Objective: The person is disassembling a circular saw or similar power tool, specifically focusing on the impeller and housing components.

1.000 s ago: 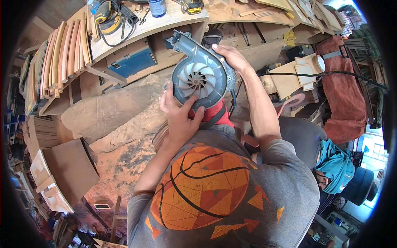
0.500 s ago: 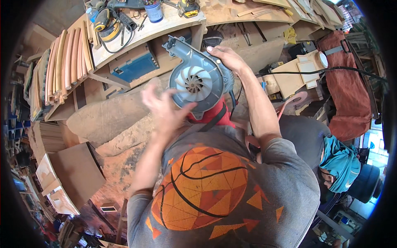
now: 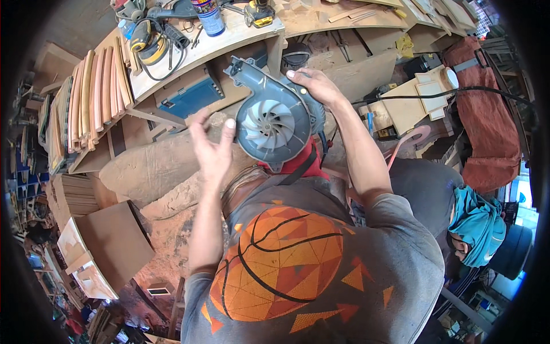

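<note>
Grey blower (image 3: 270, 122) gripped at right rim by right hand (image 3: 318, 88); left hand (image 3: 212, 150) spread open. Judged light, stiff; best rim-held.

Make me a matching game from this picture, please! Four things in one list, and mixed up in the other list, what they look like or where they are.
Things:
1. fan wheel
2. power tool with the looped cord
3. case
4. shirt

Clues:
A. blue, under the bench top
B. grey, with an orange basketball picture
C. yellow and black, lying on the bench top
D. pale, with curved blades, set in the grey housing

Right pairs: 1-D, 2-C, 3-A, 4-B
</note>
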Motion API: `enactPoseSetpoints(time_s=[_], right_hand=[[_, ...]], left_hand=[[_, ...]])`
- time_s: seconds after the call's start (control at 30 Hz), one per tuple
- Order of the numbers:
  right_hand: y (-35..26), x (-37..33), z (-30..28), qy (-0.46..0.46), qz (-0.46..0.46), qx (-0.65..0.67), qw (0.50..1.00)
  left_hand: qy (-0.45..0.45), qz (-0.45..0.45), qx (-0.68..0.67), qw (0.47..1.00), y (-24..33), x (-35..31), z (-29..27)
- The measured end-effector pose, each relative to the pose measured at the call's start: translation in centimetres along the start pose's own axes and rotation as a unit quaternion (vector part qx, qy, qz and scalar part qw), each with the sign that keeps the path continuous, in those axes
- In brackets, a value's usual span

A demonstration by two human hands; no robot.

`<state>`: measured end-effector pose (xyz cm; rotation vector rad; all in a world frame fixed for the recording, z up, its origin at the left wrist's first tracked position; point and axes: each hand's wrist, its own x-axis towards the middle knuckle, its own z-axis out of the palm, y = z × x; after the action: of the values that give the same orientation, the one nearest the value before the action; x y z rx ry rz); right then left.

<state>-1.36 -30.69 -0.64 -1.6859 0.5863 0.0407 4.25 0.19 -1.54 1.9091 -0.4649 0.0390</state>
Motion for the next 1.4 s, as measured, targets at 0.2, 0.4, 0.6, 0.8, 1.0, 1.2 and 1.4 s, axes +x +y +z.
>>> enactPoseSetpoints(time_s=[0.2,0.4,0.6,0.8,1.0,1.2,1.4], right_hand=[[1.8,0.4,-0.3,-0.111,0.005,0.202,0.973],[0.7,-0.7,0.5,-0.130,0.016,0.246,0.960],[-1.2,-2.1,2.3,-0.077,-0.003,0.200,0.977],[-0.5,-1.4,2.3,-0.095,-0.030,0.170,0.980],[-0.8,-2.0,2.7,-0.076,-0.034,0.194,0.977],[-0.4,-2.3,2.6,-0.079,-0.049,0.193,0.977],[-0.3,-3.6,2.2,-0.112,-0.069,0.239,0.962]], left_hand=[[-0.048,-0.268,-0.397,0.877,-3.0,-3.3,3.9],[-0.044,-0.258,-0.508,0.821,-3.9,-1.6,4.1],[-0.048,-0.277,-0.569,0.773,-5.1,-1.1,3.8],[-0.045,-0.293,-0.573,0.764,-4.6,-1.0,3.7],[-0.070,-0.284,-0.564,0.772,-4.9,-1.0,3.5],[-0.070,-0.288,-0.531,0.794,-5.7,-1.1,3.9],[-0.055,-0.293,-0.511,0.807,-6.1,-1.0,4.6]])
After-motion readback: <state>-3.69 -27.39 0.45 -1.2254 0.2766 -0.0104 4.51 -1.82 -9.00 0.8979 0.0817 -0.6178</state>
